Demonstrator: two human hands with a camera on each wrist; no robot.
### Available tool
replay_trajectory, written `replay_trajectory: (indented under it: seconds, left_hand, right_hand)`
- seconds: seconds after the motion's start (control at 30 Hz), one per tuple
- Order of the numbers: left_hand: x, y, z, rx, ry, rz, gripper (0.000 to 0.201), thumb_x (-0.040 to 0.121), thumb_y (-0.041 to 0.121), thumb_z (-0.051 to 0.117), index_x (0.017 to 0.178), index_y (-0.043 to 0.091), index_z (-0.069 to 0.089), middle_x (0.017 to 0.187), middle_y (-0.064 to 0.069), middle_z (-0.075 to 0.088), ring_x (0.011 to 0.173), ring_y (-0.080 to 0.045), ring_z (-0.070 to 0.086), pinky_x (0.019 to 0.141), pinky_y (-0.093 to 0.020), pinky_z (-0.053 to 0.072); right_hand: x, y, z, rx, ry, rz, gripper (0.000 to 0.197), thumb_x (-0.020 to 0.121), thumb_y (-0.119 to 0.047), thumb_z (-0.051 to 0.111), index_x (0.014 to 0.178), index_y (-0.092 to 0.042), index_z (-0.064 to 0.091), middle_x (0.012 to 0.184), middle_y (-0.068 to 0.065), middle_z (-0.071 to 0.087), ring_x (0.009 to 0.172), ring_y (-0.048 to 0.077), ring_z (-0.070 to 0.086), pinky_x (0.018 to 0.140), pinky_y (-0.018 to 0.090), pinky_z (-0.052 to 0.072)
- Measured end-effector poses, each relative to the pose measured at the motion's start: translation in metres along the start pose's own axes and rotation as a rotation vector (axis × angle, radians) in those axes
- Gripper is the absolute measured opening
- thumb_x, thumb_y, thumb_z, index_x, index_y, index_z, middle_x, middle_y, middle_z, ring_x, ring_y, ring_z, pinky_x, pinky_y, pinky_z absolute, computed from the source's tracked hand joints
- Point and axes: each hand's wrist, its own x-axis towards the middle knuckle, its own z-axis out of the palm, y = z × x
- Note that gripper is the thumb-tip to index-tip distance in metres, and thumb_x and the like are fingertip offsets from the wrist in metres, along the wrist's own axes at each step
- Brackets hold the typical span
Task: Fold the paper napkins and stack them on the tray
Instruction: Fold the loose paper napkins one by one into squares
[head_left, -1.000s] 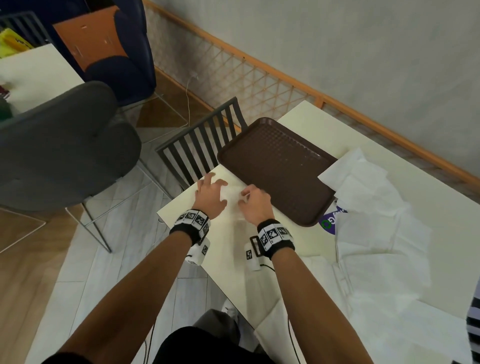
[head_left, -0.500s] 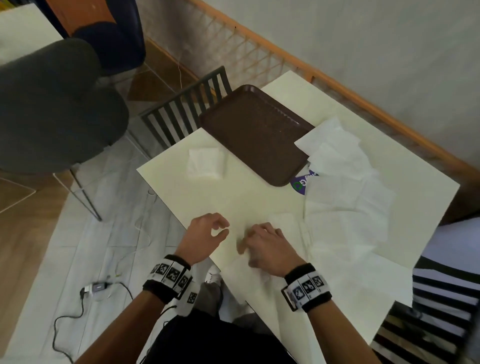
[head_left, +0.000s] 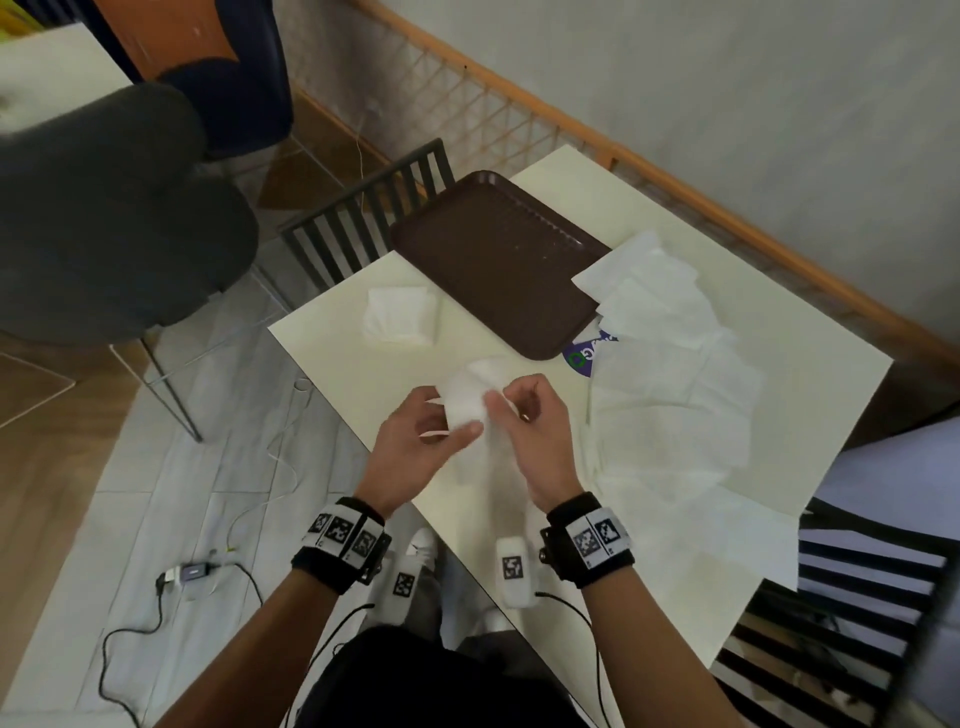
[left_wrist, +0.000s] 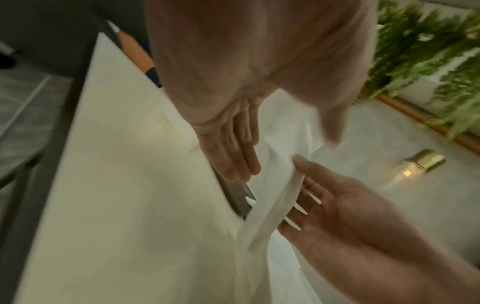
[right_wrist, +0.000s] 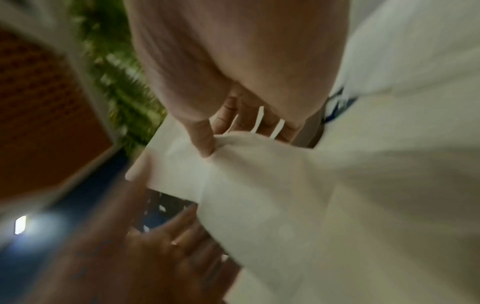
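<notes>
I hold a white napkin (head_left: 470, 397) up over the near part of the cream table (head_left: 337, 343). My right hand (head_left: 506, 402) pinches its upper part; the right wrist view shows the thumb pressing the napkin (right_wrist: 259, 185) against the fingers. My left hand (head_left: 447, 421) holds its left edge, thumb on top and fairly straight fingers (left_wrist: 233, 160) underneath. One folded napkin (head_left: 397, 317) lies on the table left of the brown tray (head_left: 498, 249). Nothing lies on the tray. A spread of unfolded napkins (head_left: 675, 395) covers the table's right side.
A dark slatted chair (head_left: 363, 223) stands behind the tray, and a grey chair (head_left: 104, 208) on the left. A striped chair (head_left: 831, 623) sits at the right front. A purple label (head_left: 584, 356) shows under the napkin pile. Cables (head_left: 182, 577) lie on the floor.
My hands left the folded napkin by the tray, came back to the near edge, took a fresh napkin from the pile and lifted it off the table.
</notes>
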Motion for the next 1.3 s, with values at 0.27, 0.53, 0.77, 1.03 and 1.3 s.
replay_trajectory:
  seconds: [0.27,0.53,0.77,1.03,1.3]
  left_hand:
    - [0.048,0.042,-0.026,0.155,0.119,0.192,0.009,0.096,0.024,0.082,0.103,0.018,0.079,0.092,0.006,0.082,0.089,-0.012,0.078,0.089,-0.035,0.064]
    - [0.081,0.084,-0.053,0.104,0.027,0.324,0.008,0.1,0.015,0.077,0.107,0.017,0.075,0.085,-0.001,0.08,0.087,-0.022,0.077,0.086,-0.03,0.061]
    - [0.104,0.101,-0.082,-0.03,-0.026,0.446,0.012,0.098,-0.001,0.073,0.104,0.007,0.08,0.1,-0.003,0.081,0.094,-0.024,0.076,0.087,-0.029,0.061]
    - [0.128,0.1,-0.103,-0.175,-0.051,0.434,0.028,0.105,-0.013,0.053,0.095,0.001,0.076,0.09,-0.013,0.073,0.082,-0.025,0.066,0.074,-0.036,0.049]
    - [0.136,0.104,-0.124,-0.189,-0.049,0.378,0.032,0.103,-0.016,0.047,0.09,-0.001,0.072,0.085,-0.012,0.066,0.075,-0.018,0.058,0.068,-0.024,0.046]
  right_hand:
    - [0.03,-0.035,0.006,0.32,-0.171,0.131,0.03,0.104,-0.014,0.074,0.134,-0.008,0.073,0.13,0.012,0.079,0.126,0.038,0.072,0.106,0.053,0.06]
    - [0.067,-0.062,0.014,0.104,-0.098,-0.148,0.021,0.101,-0.008,0.077,0.121,-0.008,0.083,0.116,0.005,0.084,0.108,0.017,0.076,0.099,0.04,0.061]
    - [0.085,-0.088,0.036,0.121,-0.181,-0.358,0.019,0.094,0.007,0.078,0.093,-0.01,0.084,0.08,-0.006,0.072,0.079,0.005,0.063,0.076,0.021,0.05]
    - [0.104,-0.092,0.066,0.239,-0.174,-0.397,0.023,0.095,0.003,0.07,0.091,-0.012,0.087,0.092,0.003,0.075,0.087,0.022,0.066,0.078,0.029,0.049]
    - [0.113,-0.089,0.084,0.162,-0.216,-0.452,0.027,0.096,0.017,0.065,0.093,-0.002,0.085,0.116,0.013,0.078,0.106,0.032,0.074,0.09,0.036,0.057]
